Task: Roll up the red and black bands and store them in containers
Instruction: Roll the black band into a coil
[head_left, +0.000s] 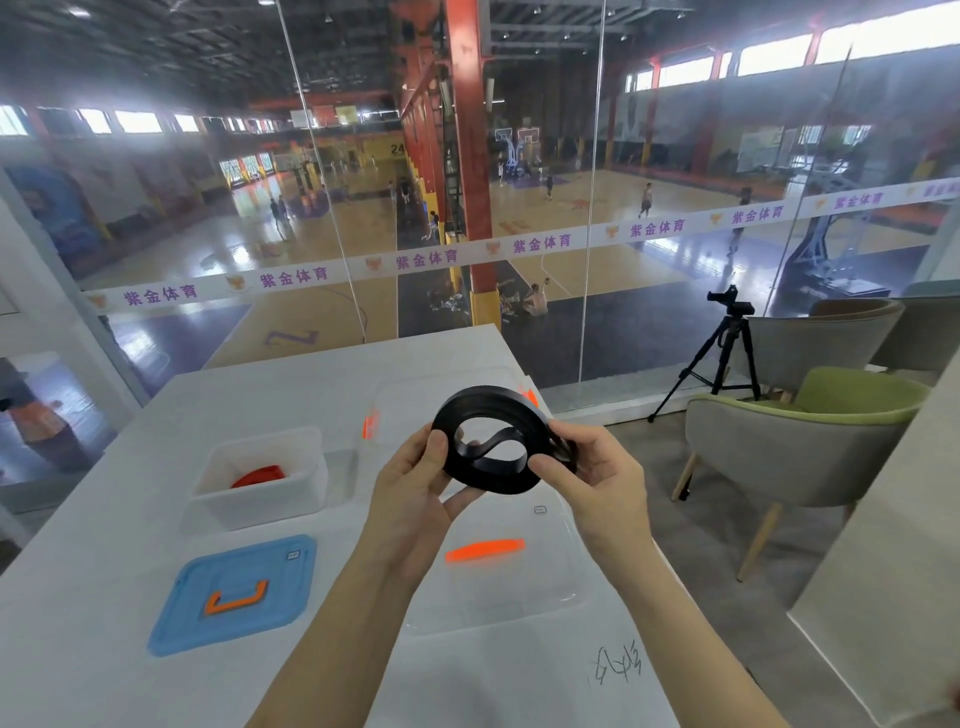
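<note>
A black band (493, 483), coiled into a loose ring with an S-shaped fold inside, is held in the air above the white table (104, 686). My left hand (415, 488) pinches its left side and my right hand (592, 473) grips its right side. The red band (258, 475) lies rolled inside a small white container (260, 499) at the left. A larger clear container (395, 410) with orange clips stands behind the hands, partly hidden by them.
A blue lid (236, 592) with an orange handle lies at the near left. A clear lid (498, 577) with an orange handle lies under my hands. Grey and green chairs (789, 447) and a tripod (722, 353) stand to the right, before a glass wall.
</note>
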